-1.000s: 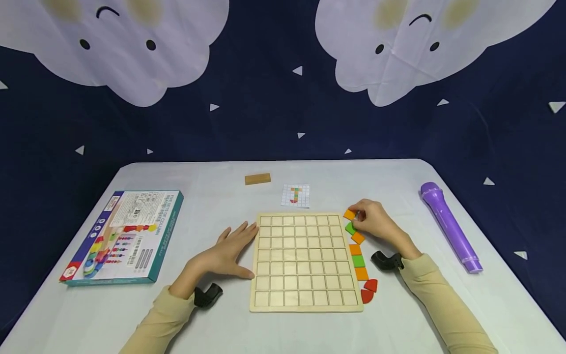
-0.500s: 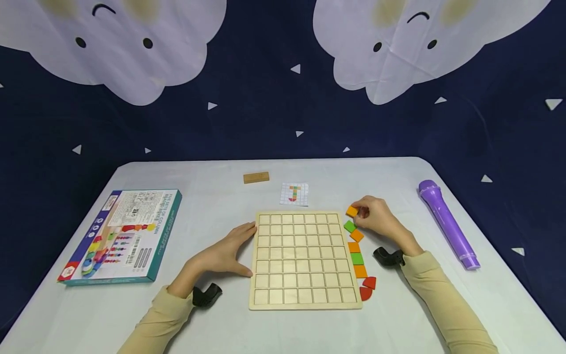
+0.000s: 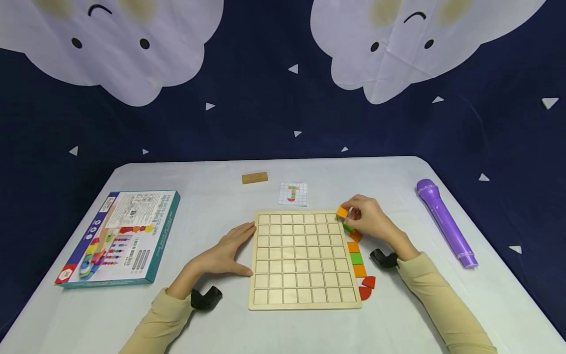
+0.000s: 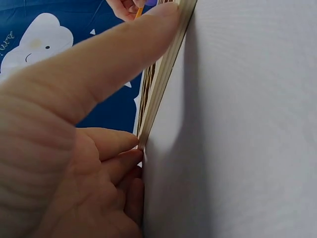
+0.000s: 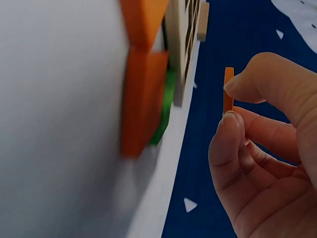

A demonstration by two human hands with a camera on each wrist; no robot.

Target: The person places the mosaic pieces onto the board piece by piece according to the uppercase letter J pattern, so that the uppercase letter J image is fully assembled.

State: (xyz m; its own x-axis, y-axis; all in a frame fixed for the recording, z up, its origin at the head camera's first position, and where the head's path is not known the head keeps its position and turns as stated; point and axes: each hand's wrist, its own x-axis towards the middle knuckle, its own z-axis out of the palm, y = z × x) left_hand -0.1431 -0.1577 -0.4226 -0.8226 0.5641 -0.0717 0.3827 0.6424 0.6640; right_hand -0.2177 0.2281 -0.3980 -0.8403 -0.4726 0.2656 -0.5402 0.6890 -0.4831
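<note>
My right hand (image 3: 371, 216) pinches an orange square tile (image 3: 342, 212) between thumb and finger at the far right corner of the wooden grid board (image 3: 289, 266). In the right wrist view the held tile (image 5: 228, 89) stands on edge, raised off the table. Below that hand lie a green tile (image 5: 167, 106) and another orange tile (image 5: 141, 101), partly covered in the head view. My left hand (image 3: 223, 253) rests at the board's left edge, its thumb and fingertips touching the side, as the left wrist view confirms.
Beside the board's right edge lie more orange and green tiles (image 3: 356, 258) and two red curved pieces (image 3: 365, 293). A pattern card (image 3: 293, 194) and a wooden block (image 3: 254, 178) lie behind it. A box (image 3: 119, 236) sits left, a purple microphone-shaped tube (image 3: 446, 223) right.
My right hand has picked up the orange tile from the far end of the row and carried it left to the board's corner. My left hand stays at the board's edge.
</note>
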